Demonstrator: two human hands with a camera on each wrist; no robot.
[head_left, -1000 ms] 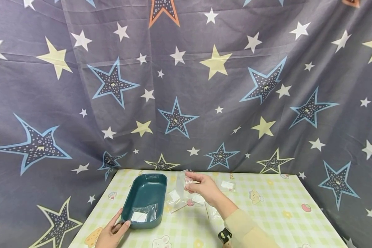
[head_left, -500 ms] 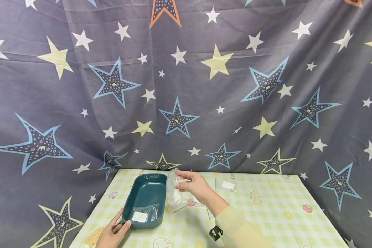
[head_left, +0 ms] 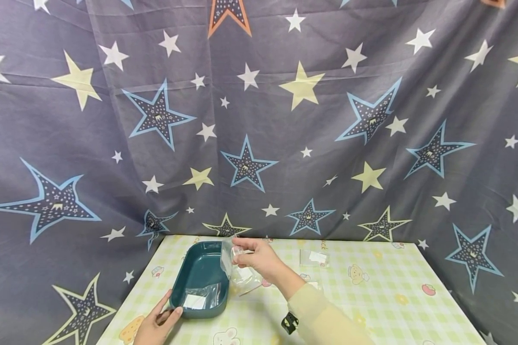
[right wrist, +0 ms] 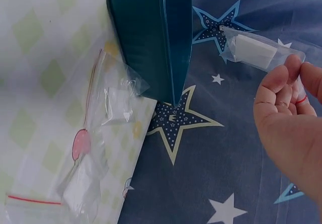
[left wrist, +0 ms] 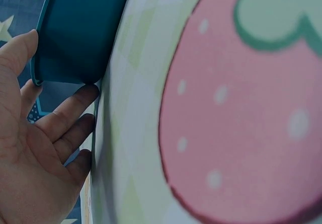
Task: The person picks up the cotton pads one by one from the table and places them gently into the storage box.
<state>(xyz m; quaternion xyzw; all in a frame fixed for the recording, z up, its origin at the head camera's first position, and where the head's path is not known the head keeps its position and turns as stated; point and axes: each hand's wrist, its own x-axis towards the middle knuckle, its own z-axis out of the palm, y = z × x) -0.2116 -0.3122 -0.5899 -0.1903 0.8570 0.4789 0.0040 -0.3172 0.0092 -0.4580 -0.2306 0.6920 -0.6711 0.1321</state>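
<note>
My left hand (head_left: 155, 320) rests against the near-left corner of a dark teal rectangular tray (head_left: 201, 312), its thumb and fingertips touching the outside in the left wrist view. Inside the tray's near end lies a small clear zip bag (head_left: 210, 293) with a white piece in it. Between thumb and fingers, my right hand (head_left: 261, 262) pinches another clear zip bag (right wrist: 256, 51), raised just over the tray's right rim. That bag also holds a white block, and a red line shows by the fingers in the right wrist view.
Other clear zip bags lie right of the tray: one with a white piece (right wrist: 119, 105), a second (right wrist: 83, 186) beside it. Another bag (head_left: 314, 258) lies farther right. A checked cloth (head_left: 384, 306) covers the table; a starry curtain (head_left: 259, 206) hangs behind.
My right hand has moved left with the zip bag, from above the loose bags to the tray's right rim. My left hand and the tray have stayed put.
</note>
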